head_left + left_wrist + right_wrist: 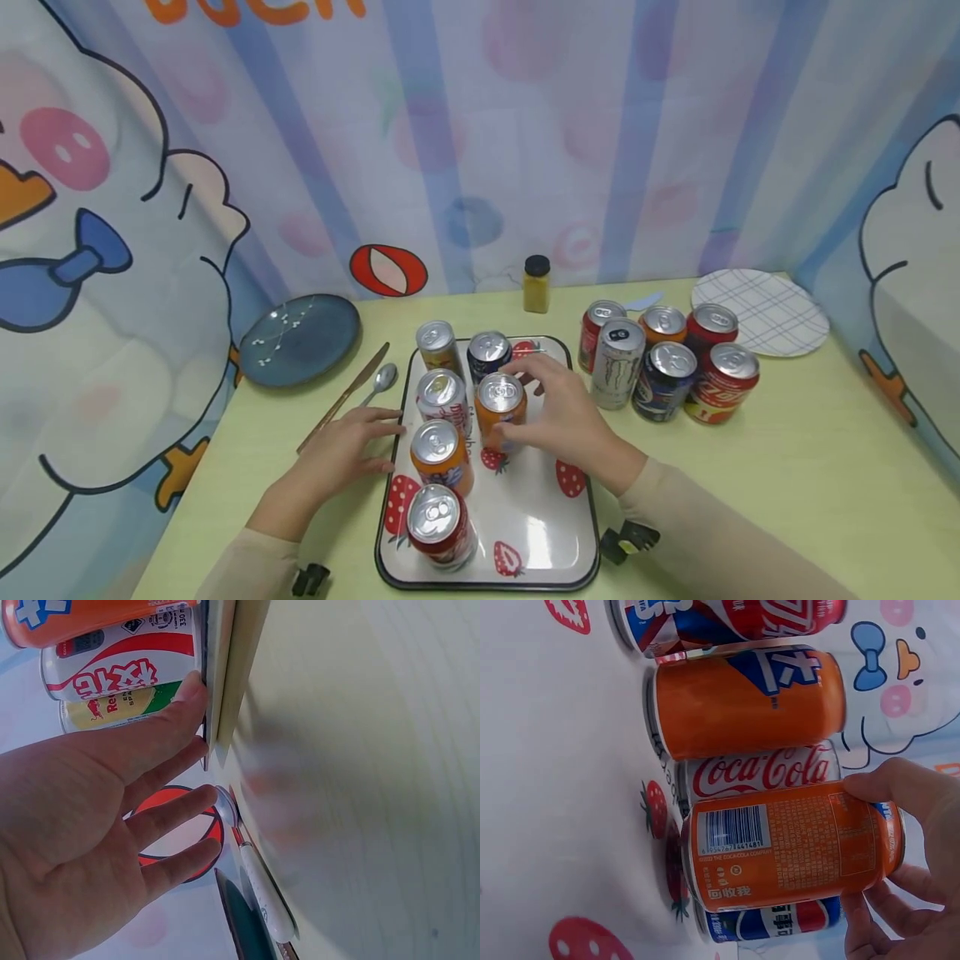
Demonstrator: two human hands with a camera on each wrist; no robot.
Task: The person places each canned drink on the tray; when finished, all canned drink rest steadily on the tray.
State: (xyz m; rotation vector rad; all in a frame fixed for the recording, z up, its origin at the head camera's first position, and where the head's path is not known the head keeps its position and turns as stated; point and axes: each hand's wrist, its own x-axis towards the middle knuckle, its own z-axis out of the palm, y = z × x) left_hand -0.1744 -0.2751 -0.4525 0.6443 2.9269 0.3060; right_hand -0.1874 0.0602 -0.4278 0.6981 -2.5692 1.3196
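Observation:
My right hand (pixel 562 412) grips an orange soda can (pixel 501 407) at the right of a second row on the tray (pixel 536 533). In the right wrist view its thumb lies on the can's upper side, fingers behind. A dark blue Pepsi can (pixel 780 921) stands just beyond. Along the tray's left side stand a gold can (pixel 437 343), a silver Coca-Cola can (pixel 442 396), another orange can (pixel 441 457) and a red can (pixel 441 527). My left hand (pixel 337 458) is at the tray's left edge, fingers extended, holding nothing; its thumb is against the rim in the left wrist view.
Right of the tray stand several more cans, including a silver Monster can (pixel 618 364). A knife (pixel 345 396) and spoon (pixel 384 379) lie left, near a dark plate (pixel 303 340). A yellow jar (pixel 536 285) and checked plate (pixel 761 312) are at the back.

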